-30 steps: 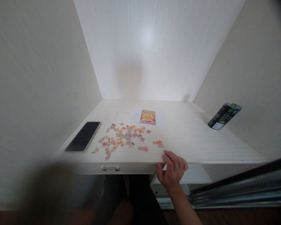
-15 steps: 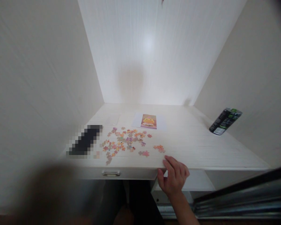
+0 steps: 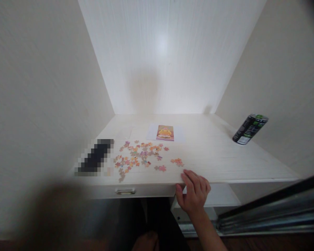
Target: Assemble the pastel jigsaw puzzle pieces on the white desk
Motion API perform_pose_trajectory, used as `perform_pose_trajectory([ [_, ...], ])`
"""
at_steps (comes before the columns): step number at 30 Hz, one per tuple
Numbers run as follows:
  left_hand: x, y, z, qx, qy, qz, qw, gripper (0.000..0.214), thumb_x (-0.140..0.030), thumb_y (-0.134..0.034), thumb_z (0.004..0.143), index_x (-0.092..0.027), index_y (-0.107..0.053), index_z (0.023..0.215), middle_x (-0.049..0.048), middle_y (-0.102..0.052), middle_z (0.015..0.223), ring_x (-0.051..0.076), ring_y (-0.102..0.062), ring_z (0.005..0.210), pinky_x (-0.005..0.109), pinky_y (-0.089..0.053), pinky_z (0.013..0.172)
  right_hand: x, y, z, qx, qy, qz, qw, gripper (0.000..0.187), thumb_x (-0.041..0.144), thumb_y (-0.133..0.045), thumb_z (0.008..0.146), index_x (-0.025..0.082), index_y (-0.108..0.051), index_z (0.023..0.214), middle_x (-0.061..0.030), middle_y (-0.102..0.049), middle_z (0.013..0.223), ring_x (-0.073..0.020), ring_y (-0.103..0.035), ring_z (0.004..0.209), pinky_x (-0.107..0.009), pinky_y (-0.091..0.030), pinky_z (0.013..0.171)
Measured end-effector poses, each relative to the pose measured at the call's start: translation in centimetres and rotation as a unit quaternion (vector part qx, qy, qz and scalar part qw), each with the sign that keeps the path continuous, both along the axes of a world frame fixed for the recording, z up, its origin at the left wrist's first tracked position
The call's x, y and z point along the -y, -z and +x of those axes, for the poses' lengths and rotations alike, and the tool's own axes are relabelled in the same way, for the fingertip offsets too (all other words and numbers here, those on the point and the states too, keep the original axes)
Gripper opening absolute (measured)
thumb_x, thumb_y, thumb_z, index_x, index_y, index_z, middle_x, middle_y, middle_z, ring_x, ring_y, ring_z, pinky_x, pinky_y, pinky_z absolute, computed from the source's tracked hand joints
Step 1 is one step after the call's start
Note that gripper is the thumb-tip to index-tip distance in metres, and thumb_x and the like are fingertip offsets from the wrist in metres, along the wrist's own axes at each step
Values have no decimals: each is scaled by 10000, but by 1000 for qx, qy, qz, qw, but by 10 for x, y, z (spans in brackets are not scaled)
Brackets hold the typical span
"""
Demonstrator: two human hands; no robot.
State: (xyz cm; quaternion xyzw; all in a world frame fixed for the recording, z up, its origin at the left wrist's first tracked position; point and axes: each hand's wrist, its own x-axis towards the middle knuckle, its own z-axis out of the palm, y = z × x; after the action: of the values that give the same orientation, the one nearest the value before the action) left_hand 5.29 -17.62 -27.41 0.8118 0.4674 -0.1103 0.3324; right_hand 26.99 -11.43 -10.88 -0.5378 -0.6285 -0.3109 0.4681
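1. At the front edge of the white desk, the right hand rests with fingers curled, thumb apart from forefinger and nothing visible between them.
2. Just beyond its fingertips, slightly left and not touching, lies a small orange cluster of jigsaw pieces, its long axis running roughly left to right.
3. Farther left, past a pink jigsaw group, spreads the main scatter of jigsaw pieces.
4. Low at the lap, what seems the left hand is farther from the cluster; I cannot tell its grip.
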Motion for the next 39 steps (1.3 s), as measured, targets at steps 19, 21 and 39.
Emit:
perform_pose_trajectory([
  [19, 28, 12, 8, 52, 20, -28, 998, 279, -376, -468, 976, -177, -657, 1024, 82, -683, 1070, 196, -624, 991, 390, -478, 921, -1, 4, -7, -17, 36, 9, 999, 248, 337, -562, 869, 186, -619, 1058, -109, -693, 1064, -258, -608, 1031, -481, -363, 990],
  [21, 22, 10, 7, 52, -17, -9, 998, 300, -309, -398, 996, -174, -658, 1063, 101, -681, 1109, 206, -615, 1047, 383, -456, 957, -2, 5, -6, -13, 34, 12, 999, 249, 333, -564, 870, 183, -618, 1062, -111, -692, 1063, -258, -607, 1026, -485, -366, 987],
  [39, -31, 36, -3, 157, -271, -96, 945, 307, -422, -542, 953, -132, -642, 965, 49, -667, 963, 190, -642, 912, 410, -527, 857, 2, 4, -1, 17, 35, -5, 999, 295, 341, -590, 850, 183, -611, 1098, -112, -696, 1094, -266, -618, 1030, -489, -377, 996],
])
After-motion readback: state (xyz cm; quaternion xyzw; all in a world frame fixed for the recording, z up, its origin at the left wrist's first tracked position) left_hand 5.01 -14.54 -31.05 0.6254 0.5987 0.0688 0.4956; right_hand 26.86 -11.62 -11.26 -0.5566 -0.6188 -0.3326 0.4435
